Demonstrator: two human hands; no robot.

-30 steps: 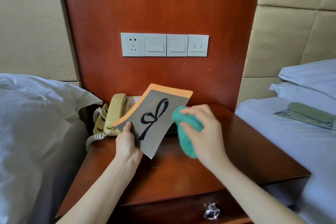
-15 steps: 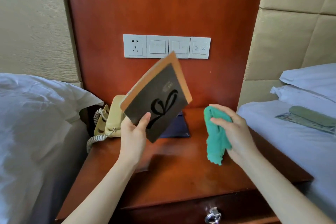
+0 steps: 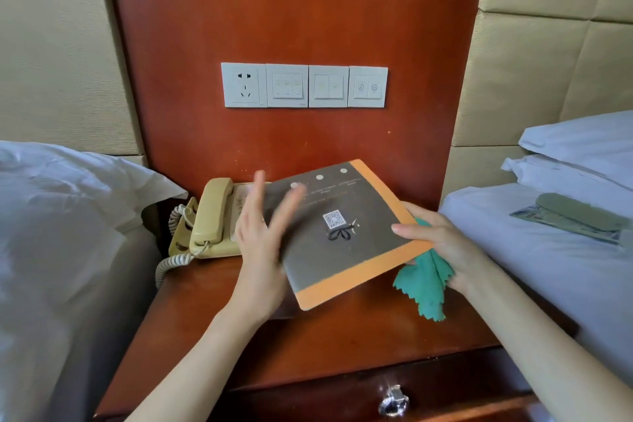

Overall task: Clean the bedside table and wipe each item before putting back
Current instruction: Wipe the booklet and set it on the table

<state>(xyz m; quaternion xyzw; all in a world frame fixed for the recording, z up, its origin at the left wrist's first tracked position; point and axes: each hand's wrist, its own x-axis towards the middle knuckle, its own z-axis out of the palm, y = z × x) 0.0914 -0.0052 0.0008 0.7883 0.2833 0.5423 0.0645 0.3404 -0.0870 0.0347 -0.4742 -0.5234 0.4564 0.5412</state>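
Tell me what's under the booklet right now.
Under the booklet: the right hand with the green cloth, and bare bedside table. Anything directly beneath its middle is hidden.

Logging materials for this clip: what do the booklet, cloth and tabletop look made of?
Booklet: looks like matte card or heavy paper, printed grey with an orange border, and keeps flat while held. Cloth: soft green fabric, possibly microfibre, limp with zigzag-cut edges. Tabletop: reddish-brown wood or veneer with a semi-gloss sheen; which one can't be told.
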